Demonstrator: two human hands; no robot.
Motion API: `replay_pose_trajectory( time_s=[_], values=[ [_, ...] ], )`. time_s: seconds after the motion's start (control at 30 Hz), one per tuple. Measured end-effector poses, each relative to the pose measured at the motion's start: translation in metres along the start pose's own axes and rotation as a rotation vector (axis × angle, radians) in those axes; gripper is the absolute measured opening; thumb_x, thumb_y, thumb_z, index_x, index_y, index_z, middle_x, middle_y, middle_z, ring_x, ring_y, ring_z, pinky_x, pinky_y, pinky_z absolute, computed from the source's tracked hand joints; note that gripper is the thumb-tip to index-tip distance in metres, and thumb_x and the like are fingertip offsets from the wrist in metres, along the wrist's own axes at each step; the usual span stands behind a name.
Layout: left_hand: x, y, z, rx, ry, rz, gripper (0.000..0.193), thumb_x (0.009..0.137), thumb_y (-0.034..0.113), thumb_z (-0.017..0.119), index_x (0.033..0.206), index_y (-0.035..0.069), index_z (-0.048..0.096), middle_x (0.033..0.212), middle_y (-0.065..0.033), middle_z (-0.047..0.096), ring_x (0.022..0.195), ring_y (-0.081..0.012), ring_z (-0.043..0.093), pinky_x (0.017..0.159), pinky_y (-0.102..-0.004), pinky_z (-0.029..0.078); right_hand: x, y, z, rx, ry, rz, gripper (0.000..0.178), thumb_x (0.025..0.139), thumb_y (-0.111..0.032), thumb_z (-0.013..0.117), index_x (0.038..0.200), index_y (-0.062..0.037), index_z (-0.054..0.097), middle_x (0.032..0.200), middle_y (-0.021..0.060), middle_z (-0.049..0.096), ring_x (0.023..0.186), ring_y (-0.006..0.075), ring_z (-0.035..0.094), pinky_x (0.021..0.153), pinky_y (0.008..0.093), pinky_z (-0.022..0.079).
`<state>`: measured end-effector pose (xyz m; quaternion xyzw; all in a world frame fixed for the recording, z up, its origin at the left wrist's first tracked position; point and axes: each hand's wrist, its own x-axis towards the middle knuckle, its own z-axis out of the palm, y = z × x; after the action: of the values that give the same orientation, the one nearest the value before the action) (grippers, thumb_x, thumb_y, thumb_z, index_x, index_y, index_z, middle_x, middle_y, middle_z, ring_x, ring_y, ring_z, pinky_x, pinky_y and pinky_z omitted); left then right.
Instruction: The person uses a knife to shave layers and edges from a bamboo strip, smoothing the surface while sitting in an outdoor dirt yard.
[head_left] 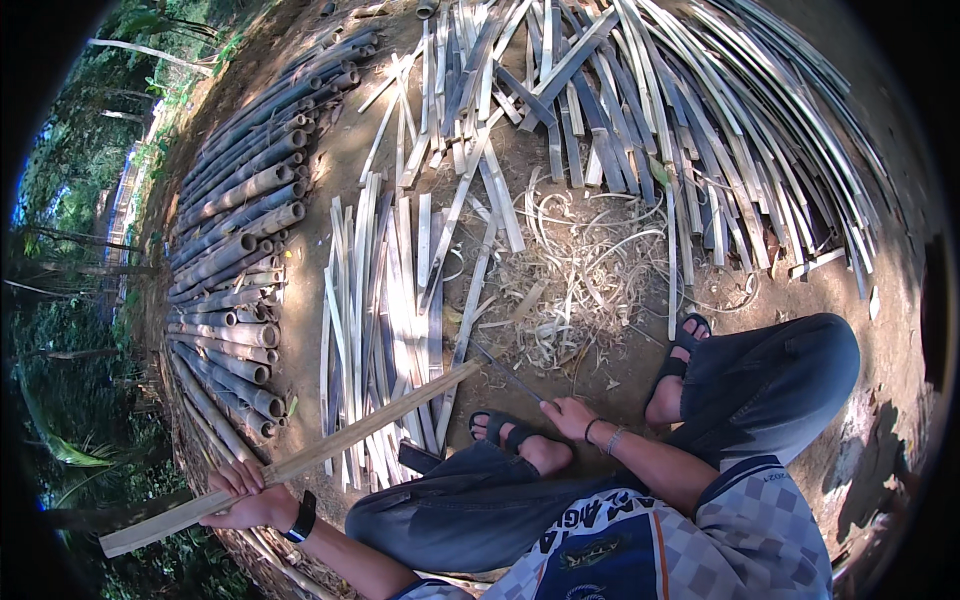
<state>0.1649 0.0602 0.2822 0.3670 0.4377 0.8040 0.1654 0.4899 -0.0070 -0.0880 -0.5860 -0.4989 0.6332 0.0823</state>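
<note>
Person squatting on bare dirt ground (pixel 620 360), outdoors, trees beyond. Left hand (pixel 252 497), grip wrapped tight around one long bamboo slat (pixel 300 462), which slants up toward the split-strip pile (pixel 385 300). Right hand (pixel 570 415), grip closed on one thin blade (pixel 510 372), just right of that pile. Two sandals: one (pixel 500 430) touching the right hand, one (pixel 680 350) further right. Round bamboo poles (pixel 235 260), too many to count, stacked left of pile. Shavings (pixel 580 270) right of it.
</note>
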Motion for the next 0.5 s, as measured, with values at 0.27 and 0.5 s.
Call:
replay_pose_trajectory(
  time_s=[0.27, 0.5],
  values=[
    [-0.008, 0.005, -0.013, -0.051, -0.157, 0.030, 0.063, 0.089, 0.069, 0.020, 0.062, 0.013, 0.029, 0.050, 0.0017, 0.026, 0.037, -0.0078, 0.023, 0.032, -0.0192, 0.018, -0.002, -0.008, 0.002, 0.017, 0.017, 0.029, 0.057, 0.091, -0.051, 0.044, 0.095, 0.0032, 0.063, 0.093, 0.0264, 0.064, 0.092, 0.0408, 0.061, 0.081, 0.0469, 0.047],
    [-0.019, 0.009, -0.019, 0.046, 0.086, 0.048, 0.063, 0.089, 0.069, 0.019, 0.060, 0.014, 0.027, 0.048, 0.0021, 0.024, 0.036, -0.0083, 0.020, 0.032, -0.0200, 0.016, -0.020, -0.019, -0.005, -0.041, -0.042, -0.009, 0.060, 0.091, -0.052, 0.043, 0.098, 0.0043, 0.063, 0.096, 0.0273, 0.063, 0.094, 0.0420, 0.061, 0.082, 0.0474, 0.047]
  ],
)
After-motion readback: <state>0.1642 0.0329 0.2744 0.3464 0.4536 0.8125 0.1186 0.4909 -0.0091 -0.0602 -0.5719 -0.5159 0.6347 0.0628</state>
